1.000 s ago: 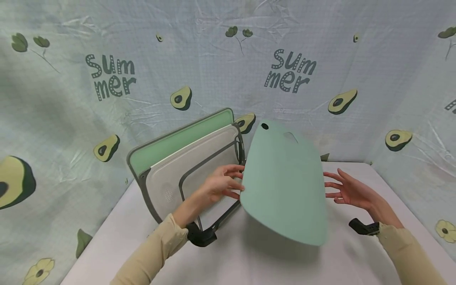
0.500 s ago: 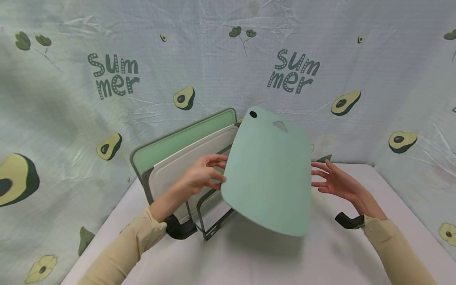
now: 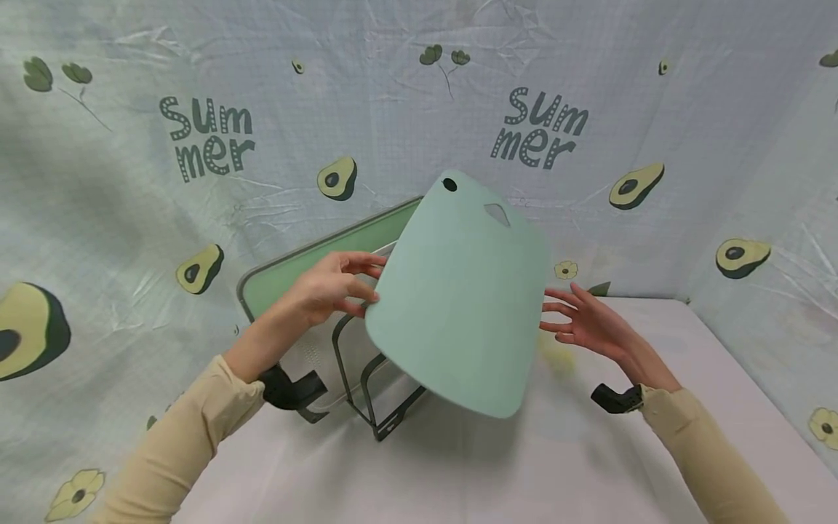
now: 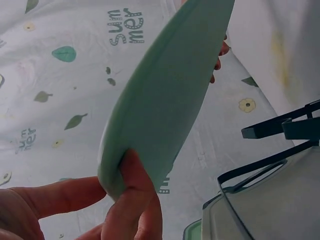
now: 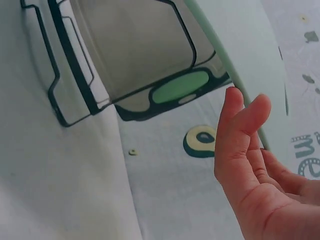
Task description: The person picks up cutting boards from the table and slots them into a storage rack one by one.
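Observation:
A thin pale-green cutting board (image 3: pixel 458 298) hangs tilted above the table, slightly curved, with a black spot and a slot near its top. My left hand (image 3: pixel 330 287) pinches its lower left edge; in the left wrist view, the thumb and fingers sit on either side of that corner of the board (image 4: pixel 160 100). At the opposite edge my right hand (image 3: pixel 592 320) holds the board by the fingertips. The right wrist view has this hand (image 5: pixel 255 175) with fingertips against the rim. Behind the board, some right fingertips are hidden from the head view.
Left of the board stands a dark metal rack (image 3: pixel 377 432). It holds a beige grooved board (image 3: pixel 302 360) and a green board with a grey rim (image 3: pixel 288 279), partly covered by my left arm. A patterned curtain (image 3: pixel 419 109) hangs behind the white table (image 3: pixel 622 473).
Both hands have carried the cutting board left and upward, so it now covers more of the rack and its beige board. The rack has stayed in place.

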`<state>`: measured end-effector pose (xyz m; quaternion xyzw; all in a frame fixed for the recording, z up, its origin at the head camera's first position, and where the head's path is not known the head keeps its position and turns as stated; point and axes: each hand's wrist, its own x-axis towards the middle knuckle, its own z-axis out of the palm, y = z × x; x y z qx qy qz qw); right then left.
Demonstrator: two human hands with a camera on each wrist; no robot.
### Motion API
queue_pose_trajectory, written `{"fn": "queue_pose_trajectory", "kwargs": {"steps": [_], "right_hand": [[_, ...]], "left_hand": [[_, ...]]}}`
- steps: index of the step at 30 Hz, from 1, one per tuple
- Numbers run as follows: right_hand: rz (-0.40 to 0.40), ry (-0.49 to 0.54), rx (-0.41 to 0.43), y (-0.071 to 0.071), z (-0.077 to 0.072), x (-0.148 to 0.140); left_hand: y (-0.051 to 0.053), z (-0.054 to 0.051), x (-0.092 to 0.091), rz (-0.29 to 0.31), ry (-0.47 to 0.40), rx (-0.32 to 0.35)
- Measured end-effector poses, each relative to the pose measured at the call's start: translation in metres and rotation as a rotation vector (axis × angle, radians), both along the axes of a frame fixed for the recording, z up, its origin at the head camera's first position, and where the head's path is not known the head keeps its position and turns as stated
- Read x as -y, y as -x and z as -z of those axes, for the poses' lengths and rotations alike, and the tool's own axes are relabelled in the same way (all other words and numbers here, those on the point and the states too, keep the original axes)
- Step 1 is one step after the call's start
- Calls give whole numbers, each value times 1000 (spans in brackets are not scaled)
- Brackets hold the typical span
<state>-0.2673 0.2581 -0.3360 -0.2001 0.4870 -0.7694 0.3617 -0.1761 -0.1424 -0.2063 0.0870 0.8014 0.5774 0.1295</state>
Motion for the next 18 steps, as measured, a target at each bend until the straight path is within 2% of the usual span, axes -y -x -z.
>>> {"fn": "queue_pose_trajectory", "kwargs": {"steps": [9, 18], "right_hand": [[48, 39, 7, 3, -10, 24], [50, 73, 37, 6, -19, 47]], "left_hand": [[-2, -32, 14, 13, 108, -39], [-6, -54, 32, 9, 162, -79]]}}
